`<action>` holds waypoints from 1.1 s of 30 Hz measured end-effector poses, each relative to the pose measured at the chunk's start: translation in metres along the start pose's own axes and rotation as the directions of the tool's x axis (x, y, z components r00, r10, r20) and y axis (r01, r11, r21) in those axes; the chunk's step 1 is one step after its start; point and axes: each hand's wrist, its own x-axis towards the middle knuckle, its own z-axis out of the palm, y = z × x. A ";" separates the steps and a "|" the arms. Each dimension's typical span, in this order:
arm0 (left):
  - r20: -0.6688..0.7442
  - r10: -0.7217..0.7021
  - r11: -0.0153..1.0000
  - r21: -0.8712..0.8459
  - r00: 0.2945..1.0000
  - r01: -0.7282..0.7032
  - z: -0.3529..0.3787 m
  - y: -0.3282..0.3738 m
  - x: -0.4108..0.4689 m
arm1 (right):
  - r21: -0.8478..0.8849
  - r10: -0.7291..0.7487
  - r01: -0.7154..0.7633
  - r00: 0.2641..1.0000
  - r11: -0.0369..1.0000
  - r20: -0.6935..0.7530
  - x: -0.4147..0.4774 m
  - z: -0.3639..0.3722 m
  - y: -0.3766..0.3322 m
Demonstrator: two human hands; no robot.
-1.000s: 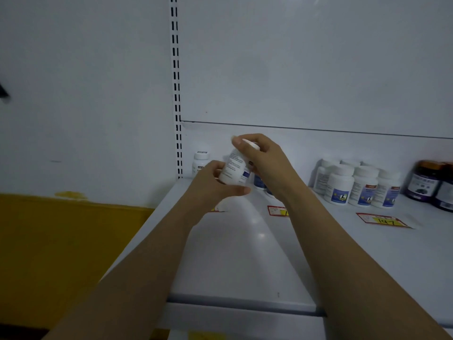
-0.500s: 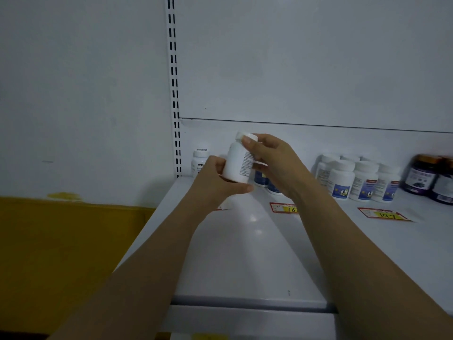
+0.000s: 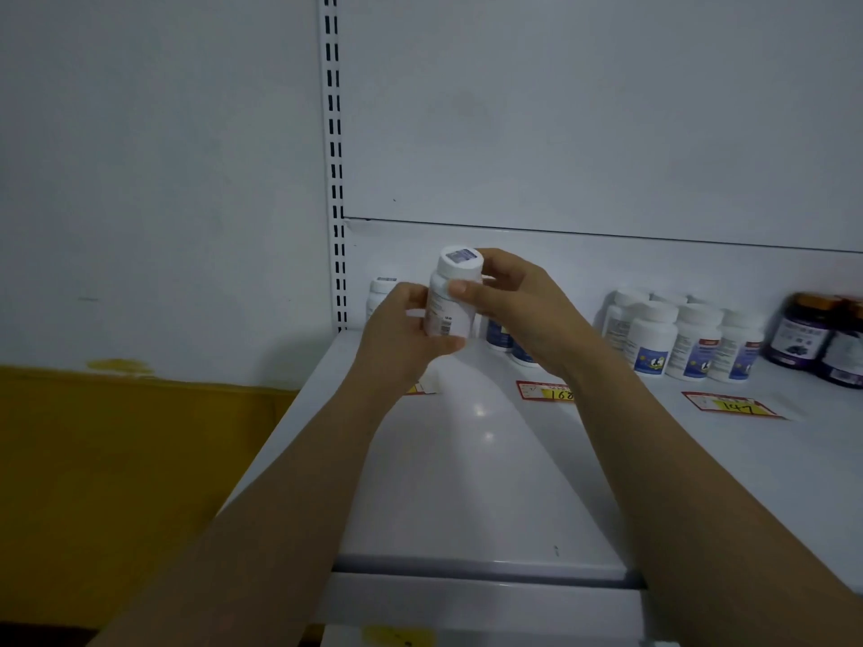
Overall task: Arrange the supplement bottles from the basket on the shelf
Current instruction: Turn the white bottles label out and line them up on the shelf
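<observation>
Supplement bottle (image 3: pixel 450 296), white and capped, is held in the air above the left end of the shelf (image 3: pixel 467 483), near the back, and is not yet set down. The left hand (image 3: pixel 401 333) wraps its fingers round the lower body, and the right hand (image 3: pixel 518 301) pinches it just under the cap, so both grasp it.

Part of the job looks done. A group of white bottles (image 3: pixel 691 338) stands in rows at the back right, with dark jars (image 3: pixel 817 338) beyond them. A few blue-labelled bottles (image 3: pixel 499 336) stand behind the right hand, and a lone bottle (image 3: pixel 380 291) stands by the slotted upright. The basket is out of view, so I cannot tell how many remain.

The held bottle is plastic and nearly upright. It has a printed label, a barcode low on its side and a sticker on its round cap.
</observation>
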 end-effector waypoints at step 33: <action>0.236 -0.218 0.964 -0.097 0.947 0.246 -0.011 0.009 -0.002 | 0.270 0.273 -0.268 0.962 0.925 0.019 0.007 -0.007 -0.001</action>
